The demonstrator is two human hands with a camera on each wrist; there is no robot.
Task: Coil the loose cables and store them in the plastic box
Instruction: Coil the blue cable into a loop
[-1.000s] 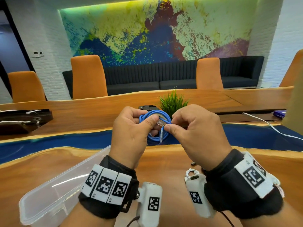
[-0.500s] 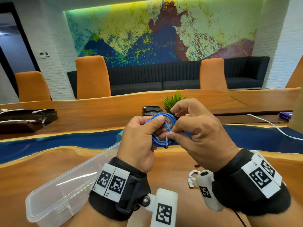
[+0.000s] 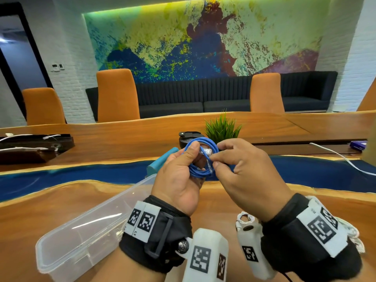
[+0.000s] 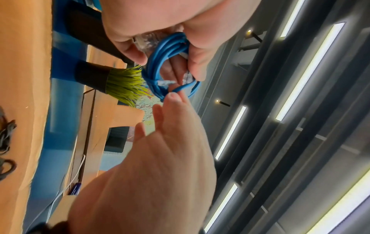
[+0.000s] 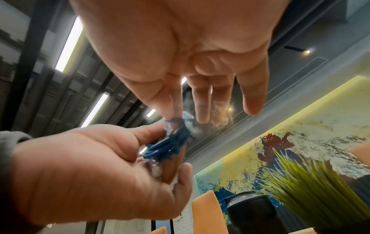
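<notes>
A blue network cable [image 3: 200, 157] wound into a small coil is held above the table. My left hand [image 3: 183, 171] grips the coil, thumb across its front; the same coil [image 4: 160, 63] fills the left wrist view. My right hand [image 3: 240, 165] pinches the cable's loose end between thumb and index finger at the coil's right side, its other fingers spread out. The clear plug ends [image 4: 148, 41] sit inside the coil. From the right wrist, the blue coil [image 5: 170, 144] shows between both hands. The clear plastic box [image 3: 85, 237] lies open on the table, lower left, below my left wrist.
A white cable [image 3: 244, 218] lies on the wooden table [image 3: 40, 210] under my right wrist. A small potted plant [image 3: 221, 129] and a black cup [image 3: 187, 137] stand behind the hands. Another white cable [image 3: 341, 157] runs at the far right. Dark cables [image 4: 6, 142] lie on the table.
Both hands have risen with the coil. My right hand has carried the loose end round the coil's right side, and its other fingers have spread.
</notes>
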